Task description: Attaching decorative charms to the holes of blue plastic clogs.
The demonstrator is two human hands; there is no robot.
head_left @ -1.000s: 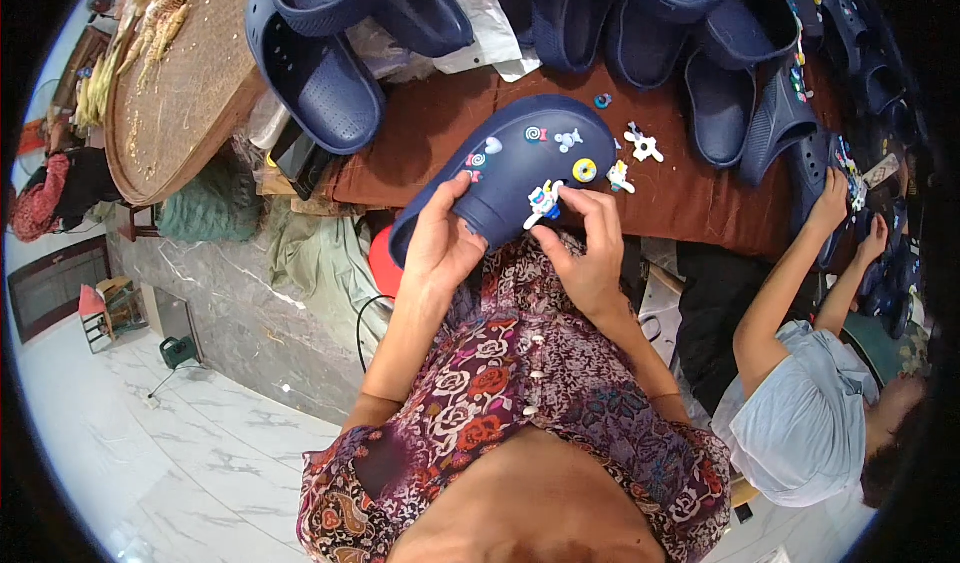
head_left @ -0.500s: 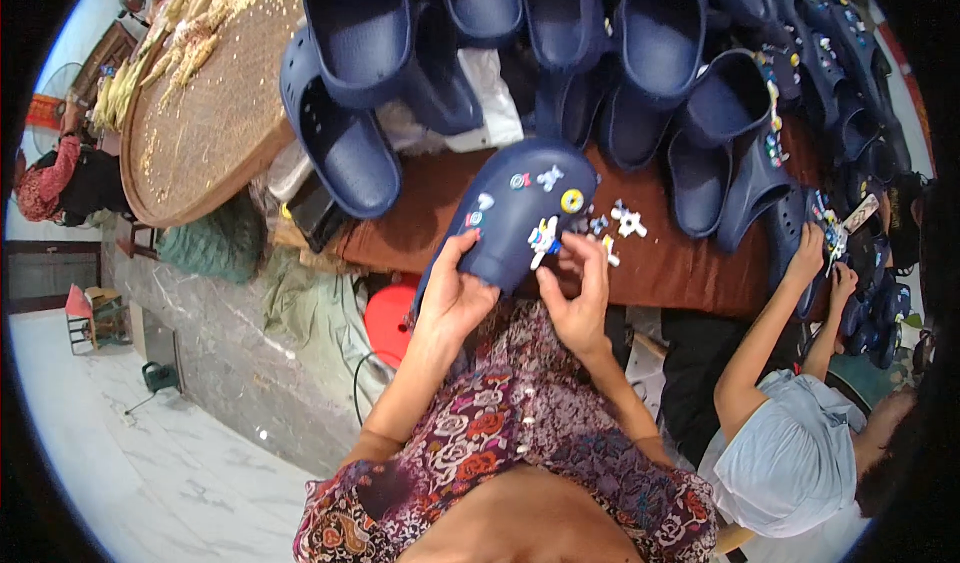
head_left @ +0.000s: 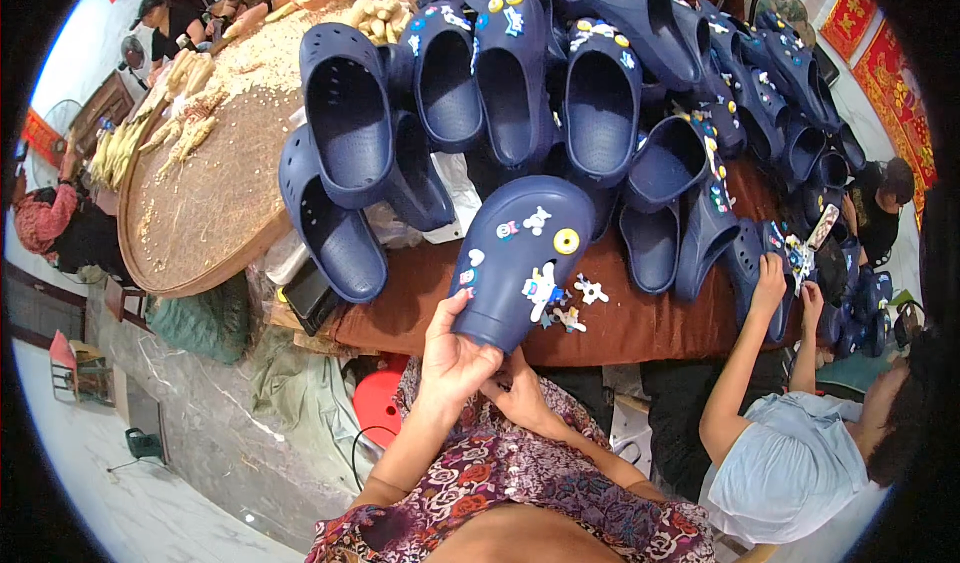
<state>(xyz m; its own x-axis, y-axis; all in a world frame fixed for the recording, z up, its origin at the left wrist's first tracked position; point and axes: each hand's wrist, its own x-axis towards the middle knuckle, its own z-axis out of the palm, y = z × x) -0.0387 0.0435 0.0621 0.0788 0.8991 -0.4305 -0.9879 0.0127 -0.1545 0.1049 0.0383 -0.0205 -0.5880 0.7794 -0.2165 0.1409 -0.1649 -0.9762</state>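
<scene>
A navy blue clog point(head_left: 520, 233) is held up in front of me, toe pointing away. My left hand point(head_left: 455, 363) grips its near left edge, thumb on top and the other fingers underneath. Small charms sit on its upper: a yellow ring-shaped charm point(head_left: 566, 241), a white and blue figure charm point(head_left: 541, 291), a grey-white charm point(head_left: 537, 221) and several others. My right hand point(head_left: 525, 398) is at the clog's near edge beside my left hand, its fingertips hidden there. Loose white and blue charms point(head_left: 591, 290) lie on the brown-covered table just right of the clog.
Many navy clogs point(head_left: 350, 133) are heaped along the table point(head_left: 640, 338), some carrying charms. A round woven tray point(head_left: 215, 198) with corn stands at left. On the right, another person's hands point(head_left: 768, 288) work at a clog. A red stool point(head_left: 378, 403) is below the table's edge.
My right hand has left the white and blue charm and moved down to the clog's near edge. That charm now sits on the clog without my fingers on it. The view has tilted upward.
</scene>
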